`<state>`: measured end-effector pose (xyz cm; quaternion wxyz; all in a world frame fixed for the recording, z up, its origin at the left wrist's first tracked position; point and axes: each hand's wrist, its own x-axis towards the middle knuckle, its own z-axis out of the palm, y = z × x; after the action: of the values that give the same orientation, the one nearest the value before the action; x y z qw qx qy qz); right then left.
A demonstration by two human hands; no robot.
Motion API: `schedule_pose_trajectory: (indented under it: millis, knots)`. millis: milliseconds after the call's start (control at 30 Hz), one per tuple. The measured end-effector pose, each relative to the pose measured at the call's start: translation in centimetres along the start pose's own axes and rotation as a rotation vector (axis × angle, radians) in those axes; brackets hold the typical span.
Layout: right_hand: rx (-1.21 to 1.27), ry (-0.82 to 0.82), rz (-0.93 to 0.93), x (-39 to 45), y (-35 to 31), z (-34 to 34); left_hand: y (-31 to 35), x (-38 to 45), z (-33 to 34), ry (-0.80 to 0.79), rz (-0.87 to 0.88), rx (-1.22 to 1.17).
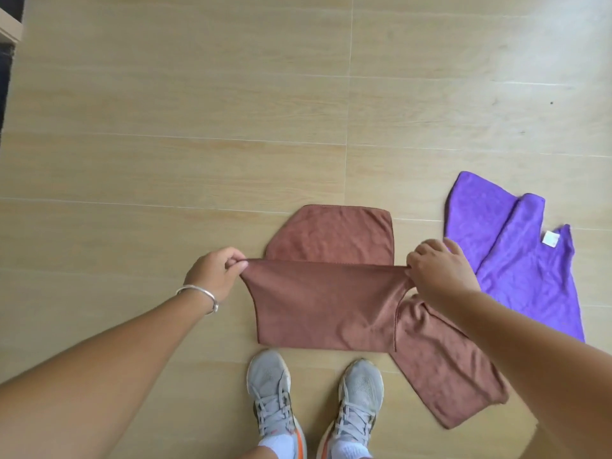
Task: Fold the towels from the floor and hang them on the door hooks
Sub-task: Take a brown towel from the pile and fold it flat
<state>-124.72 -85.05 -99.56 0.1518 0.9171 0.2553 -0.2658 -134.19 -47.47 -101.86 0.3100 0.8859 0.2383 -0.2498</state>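
A brown towel (324,306) hangs stretched between my hands just above the wooden floor, in front of my feet. My left hand (215,273) pinches its upper left corner. My right hand (437,270) pinches its upper right corner. Behind it another brown towel (334,236) lies flat on the floor, partly hidden by the held one. A brown towel part (447,366) lies slanted on the floor at lower right; whether it belongs to the held towel I cannot tell. A purple towel (516,256) with a white label lies crumpled to the right.
My two grey sneakers (314,399) stand at the bottom centre, just below the held towel. The light wooden floor (165,127) stretches bare ahead and to the left. A dark edge with a pale ledge (8,28) shows at the far upper left.
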Motion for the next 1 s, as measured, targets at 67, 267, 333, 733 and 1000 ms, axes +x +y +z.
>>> schedule_pose_trajectory:
  millis: [67, 267, 333, 733, 1000]
  knots:
    - [-0.015, 0.016, 0.02, 4.3, 0.6, 1.6, -0.5, 4.4, 1.6, 0.043, 0.024, 0.008]
    - [0.031, 0.046, 0.039, 17.3, 2.2, 6.0, -2.6, 17.0, 5.6, 0.054, 0.088, 0.115]
    - [0.027, 0.036, 0.005, 20.7, 2.5, 7.7, -3.4, 20.4, 6.7, 0.015, 0.108, 0.182]
    - [0.29, 0.194, -0.087, 21.8, 0.9, 13.1, -1.7, 23.9, 10.8, -0.135, 0.436, 0.03]
    - [0.225, 0.13, 0.02, 22.7, 0.6, 12.6, 3.1, 24.7, 10.6, -0.619, 0.256, 0.146]
